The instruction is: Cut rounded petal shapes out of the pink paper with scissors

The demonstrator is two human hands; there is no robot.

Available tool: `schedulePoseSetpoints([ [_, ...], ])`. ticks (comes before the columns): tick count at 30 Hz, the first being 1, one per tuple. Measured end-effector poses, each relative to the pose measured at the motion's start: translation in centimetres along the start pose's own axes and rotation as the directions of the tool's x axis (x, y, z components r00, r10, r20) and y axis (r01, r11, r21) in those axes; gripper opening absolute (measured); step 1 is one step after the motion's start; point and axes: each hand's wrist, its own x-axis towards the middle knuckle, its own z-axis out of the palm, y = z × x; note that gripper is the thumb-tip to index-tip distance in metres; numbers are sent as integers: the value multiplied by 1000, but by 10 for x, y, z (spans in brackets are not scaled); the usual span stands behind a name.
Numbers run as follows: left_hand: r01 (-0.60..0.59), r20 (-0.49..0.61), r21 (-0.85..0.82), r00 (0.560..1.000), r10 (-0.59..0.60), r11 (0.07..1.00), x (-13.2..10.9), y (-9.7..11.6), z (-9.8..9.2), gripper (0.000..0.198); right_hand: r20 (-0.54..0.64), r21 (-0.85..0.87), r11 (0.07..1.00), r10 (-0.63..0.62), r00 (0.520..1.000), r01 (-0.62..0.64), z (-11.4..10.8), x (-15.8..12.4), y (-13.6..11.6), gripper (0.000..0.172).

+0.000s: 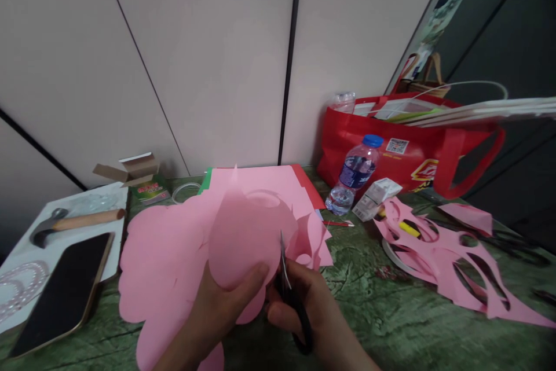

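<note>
Pinched between thumb and fingers of my left hand (pixel 226 304) is a rounded piece of pink paper (pixel 245 238), held up in front of me. My right hand (pixel 304 296) is closed around black-handled scissors (pixel 296 307), whose blades point up along the right edge of that paper. Large scalloped pink shapes (pixel 160 243) lie on the green table below and left of my hands. Behind the held piece are stacked pink sheets (pixel 269 177) and curled pink scraps (pixel 310 238).
On the left lie a hammer (pixel 82 220), a black phone (pixel 65 290), beads (pixel 21 290) and an opened box (pixel 150 186). To the right stand a water bottle (pixel 354 174), a small carton (pixel 376 197) and a red bag (pixel 391 139), with cut-out pink paper (pixel 443 252) in front.
</note>
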Motion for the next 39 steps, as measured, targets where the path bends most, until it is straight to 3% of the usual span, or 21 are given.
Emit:
schedulePoseSetpoints([
  [10, 14, -1, -33, 1000, -14, 999, 0, 0, -1, 20, -17, -37, 999, -2, 1000, 2, -1, 0, 3, 33],
  [16, -14, 3, -37, 1000, 14, 999, 2, -2, -2, 18, -18, -44, 999, -22, 1000, 21, -1, 0, 2, 39],
  [29, 8, 38, -93, 999, -4, 996, 3, 4, -2, 16, -92, -125, 986, 98, 991, -109, 1, 4, 4, 38],
  [39, 54, 36, -85, 998, -51, 995, 4, 2, -5, 19, -58, -138, 986, 87, 994, -95, 0, 0, 6, 34],
])
